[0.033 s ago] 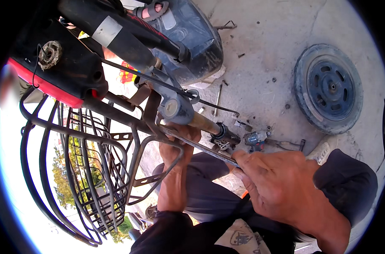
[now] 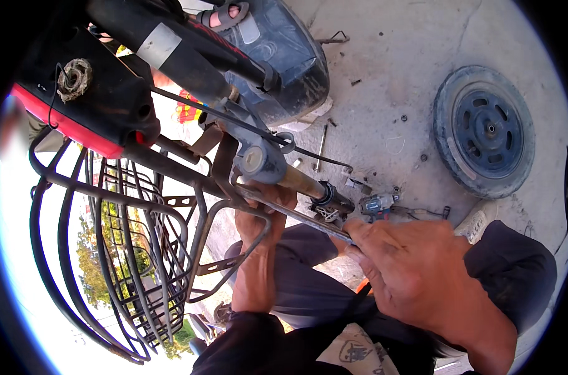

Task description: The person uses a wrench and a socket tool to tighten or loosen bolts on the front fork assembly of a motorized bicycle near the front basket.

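While aslant, metal rod [image 2: 304, 219] in right hand [image 2: 404, 259]

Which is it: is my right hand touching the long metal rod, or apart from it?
Touching. The head view shows the rod's lower end running into the right hand, between thumb and fingers, with no gap.

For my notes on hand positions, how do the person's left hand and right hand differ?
The right hand looks larger, its back plainly visible; the left hand is partly hidden behind the metal bar. The right hand grips the bar; the left hand's grip is unclear. Both are bare.
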Available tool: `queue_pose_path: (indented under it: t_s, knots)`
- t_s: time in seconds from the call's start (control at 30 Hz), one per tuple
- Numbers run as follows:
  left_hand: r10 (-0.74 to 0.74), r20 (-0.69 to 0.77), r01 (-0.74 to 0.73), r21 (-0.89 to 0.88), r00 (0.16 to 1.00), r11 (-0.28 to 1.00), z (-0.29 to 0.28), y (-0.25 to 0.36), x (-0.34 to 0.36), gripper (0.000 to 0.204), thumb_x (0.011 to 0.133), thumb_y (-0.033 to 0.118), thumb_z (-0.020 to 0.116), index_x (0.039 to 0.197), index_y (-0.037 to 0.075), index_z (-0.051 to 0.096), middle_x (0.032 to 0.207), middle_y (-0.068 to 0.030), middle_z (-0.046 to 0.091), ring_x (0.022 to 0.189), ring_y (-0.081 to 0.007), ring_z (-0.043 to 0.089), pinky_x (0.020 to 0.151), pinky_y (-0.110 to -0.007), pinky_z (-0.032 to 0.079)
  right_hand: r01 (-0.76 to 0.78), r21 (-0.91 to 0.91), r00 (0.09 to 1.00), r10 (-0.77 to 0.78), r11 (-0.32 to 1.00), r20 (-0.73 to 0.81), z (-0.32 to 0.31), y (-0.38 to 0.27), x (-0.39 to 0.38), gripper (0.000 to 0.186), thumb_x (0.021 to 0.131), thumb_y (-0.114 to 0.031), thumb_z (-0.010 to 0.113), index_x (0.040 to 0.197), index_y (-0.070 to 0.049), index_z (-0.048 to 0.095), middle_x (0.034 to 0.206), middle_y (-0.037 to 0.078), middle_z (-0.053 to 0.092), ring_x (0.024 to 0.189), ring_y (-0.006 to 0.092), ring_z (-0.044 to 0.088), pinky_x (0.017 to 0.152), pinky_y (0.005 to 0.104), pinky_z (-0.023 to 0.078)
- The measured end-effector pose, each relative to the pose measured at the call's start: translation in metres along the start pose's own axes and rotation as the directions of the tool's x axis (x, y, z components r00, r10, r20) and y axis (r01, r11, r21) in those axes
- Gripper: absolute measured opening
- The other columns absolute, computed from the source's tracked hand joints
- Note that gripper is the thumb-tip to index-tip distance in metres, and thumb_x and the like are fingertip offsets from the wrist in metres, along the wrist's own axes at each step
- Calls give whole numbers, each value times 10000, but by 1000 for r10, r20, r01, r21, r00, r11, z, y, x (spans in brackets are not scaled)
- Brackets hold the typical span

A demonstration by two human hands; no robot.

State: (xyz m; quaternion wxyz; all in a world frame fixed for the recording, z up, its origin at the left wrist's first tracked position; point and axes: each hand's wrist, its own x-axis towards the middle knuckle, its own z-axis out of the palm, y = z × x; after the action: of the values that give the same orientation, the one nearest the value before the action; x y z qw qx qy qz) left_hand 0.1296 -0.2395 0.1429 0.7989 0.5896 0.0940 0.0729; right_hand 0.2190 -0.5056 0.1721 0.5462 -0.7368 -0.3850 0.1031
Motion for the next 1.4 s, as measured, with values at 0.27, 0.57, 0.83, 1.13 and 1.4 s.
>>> queue_pose_path:
  t_s: [0.27, 0.57, 0.83, 1.13, 1.4]
  knots:
    - [5, -9, -6, -12, 1000, 1000, 1, -2, -3, 459, 992, 479, 494, 791, 67, 502, 649, -1, 386, 611, -132, 348, 586, -280, 344, 9, -33, 1000, -10, 999, -29, 19, -16, -3, 202, 862, -127, 633, 1007, 11, 607, 628, 58, 557, 549, 199, 607, 444, 341, 442]
    - [-58, -39, 48, -216, 998, 975, 1, 0, -3, 351, 948, 389, 588, 851, 52, 559, 683, -8, 412, 629, -137, 383, 558, -297, 335, 39, -187, 987, -67, 982, -147, 17, 0, -11, 207, 827, -125, 618, 999, -9, 615, 717, 50, 552, 600, 224, 600, 508, 357, 468]
    - [-109, -9, 107, -104, 994, 989, -5, 3, -5, 467, 976, 487, 515, 842, 39, 522, 689, -9, 359, 660, -134, 312, 634, -300, 277, -55, 39, 998, 56, 998, -23, 21, 10, -17, 215, 852, -120, 653, 1032, -8, 618, 723, 66, 562, 632, 234, 624, 512, 369, 472]
    - [-123, -4, 123, -49, 992, 991, -8, 0, -5, 501, 896, 512, 597, 877, 12, 584, 706, -9, 440, 653, -150, 400, 588, -313, 309, 75, -168, 988, -96, 983, -122, 32, 11, -6, 240, 808, -128, 648, 1011, -6, 614, 751, 37, 551, 602, 168, 573, 502, 305, 441]
    - [-125, -58, 126, 8, 990, 992, -7, 5, -6, 461, 971, 506, 528, 827, 68, 537, 679, 8, 390, 651, -138, 373, 572, -281, 304, -30, 26, 992, 33, 999, -120, 41, 1, -3, 180, 836, -108, 648, 976, -8, 593, 783, 86, 561, 650, 225, 594, 554, 344, 454]
